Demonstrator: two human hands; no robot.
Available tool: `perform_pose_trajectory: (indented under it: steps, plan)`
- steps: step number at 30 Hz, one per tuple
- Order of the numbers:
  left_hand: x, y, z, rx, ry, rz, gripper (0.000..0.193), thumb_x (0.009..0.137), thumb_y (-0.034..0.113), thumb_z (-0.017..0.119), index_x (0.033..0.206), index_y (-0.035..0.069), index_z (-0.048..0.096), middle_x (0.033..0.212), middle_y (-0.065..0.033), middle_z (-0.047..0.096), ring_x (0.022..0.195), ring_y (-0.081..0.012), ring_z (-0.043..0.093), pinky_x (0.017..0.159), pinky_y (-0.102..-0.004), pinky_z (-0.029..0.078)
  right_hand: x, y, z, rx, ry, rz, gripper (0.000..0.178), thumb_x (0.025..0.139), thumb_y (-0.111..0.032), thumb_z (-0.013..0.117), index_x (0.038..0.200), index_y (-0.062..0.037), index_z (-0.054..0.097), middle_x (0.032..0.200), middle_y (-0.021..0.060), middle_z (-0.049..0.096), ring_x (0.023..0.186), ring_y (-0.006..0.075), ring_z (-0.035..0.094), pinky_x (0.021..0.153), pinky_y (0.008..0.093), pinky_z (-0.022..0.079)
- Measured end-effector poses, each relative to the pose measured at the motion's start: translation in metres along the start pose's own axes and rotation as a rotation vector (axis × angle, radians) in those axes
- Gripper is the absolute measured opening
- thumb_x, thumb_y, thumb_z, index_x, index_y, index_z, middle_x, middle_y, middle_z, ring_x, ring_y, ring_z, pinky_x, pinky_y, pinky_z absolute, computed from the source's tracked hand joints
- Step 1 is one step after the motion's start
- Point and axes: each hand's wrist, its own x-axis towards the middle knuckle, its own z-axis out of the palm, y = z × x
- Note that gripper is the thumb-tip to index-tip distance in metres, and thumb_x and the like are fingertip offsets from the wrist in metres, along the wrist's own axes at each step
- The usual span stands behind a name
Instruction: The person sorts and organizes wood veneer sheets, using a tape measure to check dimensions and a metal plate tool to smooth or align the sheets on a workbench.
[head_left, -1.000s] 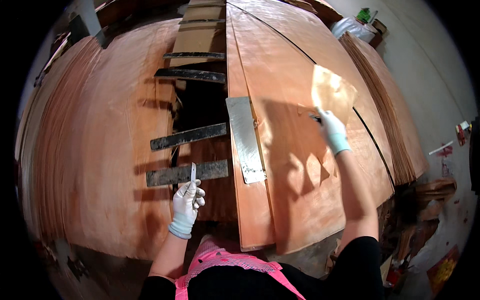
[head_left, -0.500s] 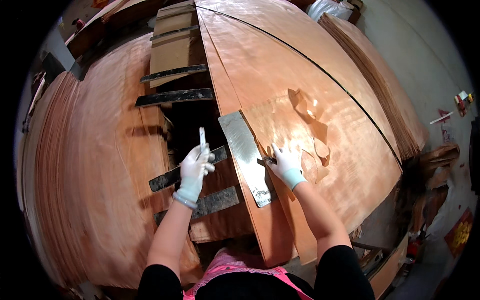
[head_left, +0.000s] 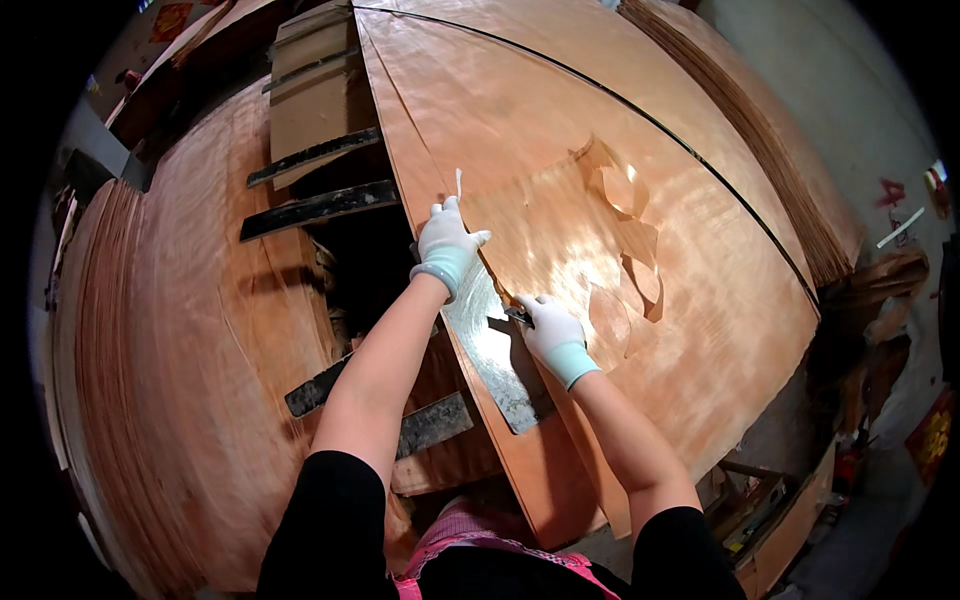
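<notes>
My left hand (head_left: 447,240), in a white glove, rests at the far end of a shiny metal plate (head_left: 508,385), partly covering it. A thin white strip (head_left: 459,182) sticks up past its fingertips; the rest of the strip is hidden by the glove. Beside the plate's right edge, my gloved right hand (head_left: 555,328) is closed around a small dark-handled tool (head_left: 518,315), possibly a knife, whose tip is hard to make out. Both hands are over a large reddish wood veneer sheet (head_left: 700,300). A smaller veneer piece (head_left: 525,220) with a torn edge lies on it.
Curled torn veneer (head_left: 640,240) lies beyond my right hand. A long dark thin strip (head_left: 640,130) arcs across the sheet. Veneer stacks stand at left (head_left: 190,380) and far right (head_left: 740,110). Dark bars (head_left: 320,208) span the gap on the left.
My left hand has moved away from me and right, from above the gap onto the plate's far end, still with the white strip. My right hand has shifted slightly left and stays beside the plate.
</notes>
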Motion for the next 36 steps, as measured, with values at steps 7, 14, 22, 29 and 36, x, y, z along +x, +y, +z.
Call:
perform_pose_trajectory:
  steps: [7, 14, 22, 29, 36]
  plan:
    - [0.015, -0.008, 0.007, 0.137, -0.056, 0.016, 0.076, 0.072, 0.036, 0.080, 0.131, 0.006, 0.043, 0.120, -0.0170, 0.051, 0.108, -0.0337, 0.058, 0.086, -0.0398, 0.053, -0.025, 0.016, 0.002, -0.044, -0.006, -0.070, 0.044, 0.082, -0.019, 0.065, 0.125, -0.0232, 0.056, 0.102, 0.0088, 0.060, 0.085, 0.0328, 0.064, 0.071, 0.0425, 0.053]
    - [0.024, -0.006, 0.009, 0.168, -0.016, 0.050, 0.070, 0.071, 0.037, 0.081, 0.123, 0.006, 0.046, 0.120, -0.0160, 0.052, 0.104, -0.0350, 0.060, 0.083, -0.0407, 0.053, -0.015, 0.010, 0.007, -0.038, -0.008, -0.108, 0.033, 0.084, -0.015, 0.057, 0.117, -0.0224, 0.058, 0.095, 0.0108, 0.058, 0.078, 0.0355, 0.063, 0.066, 0.0456, 0.052]
    - [0.024, -0.005, 0.010, 0.205, -0.021, 0.081, 0.064, 0.073, 0.038, 0.080, 0.119, 0.006, 0.048, 0.118, -0.0161, 0.053, 0.101, -0.0347, 0.062, 0.081, -0.0425, 0.053, -0.015, 0.007, 0.009, -0.030, 0.024, -0.128, 0.038, 0.080, -0.015, 0.063, 0.116, -0.0240, 0.062, 0.090, 0.0089, 0.057, 0.077, 0.0321, 0.062, 0.066, 0.0422, 0.052]
    - [0.024, -0.007, 0.019, 0.225, -0.058, 0.166, 0.059, 0.075, 0.034, 0.076, 0.120, 0.005, 0.051, 0.118, -0.0177, 0.052, 0.096, -0.0352, 0.063, 0.081, -0.0425, 0.052, -0.014, 0.007, 0.008, -0.011, -0.049, -0.144, 0.035, 0.085, -0.018, 0.059, 0.119, -0.0246, 0.060, 0.094, 0.0097, 0.059, 0.079, 0.0332, 0.063, 0.066, 0.0427, 0.053]
    - [0.012, -0.022, 0.016, 0.113, -0.271, 0.317, 0.075, 0.067, 0.038, 0.080, 0.126, 0.003, 0.049, 0.121, -0.0188, 0.050, 0.108, -0.0355, 0.056, 0.093, -0.0405, 0.047, 0.015, 0.014, -0.040, 0.917, -0.168, 0.406, 0.046, 0.095, -0.028, 0.053, 0.138, -0.0129, 0.047, 0.096, 0.0100, 0.065, 0.071, 0.0195, 0.062, 0.063, 0.0341, 0.052]
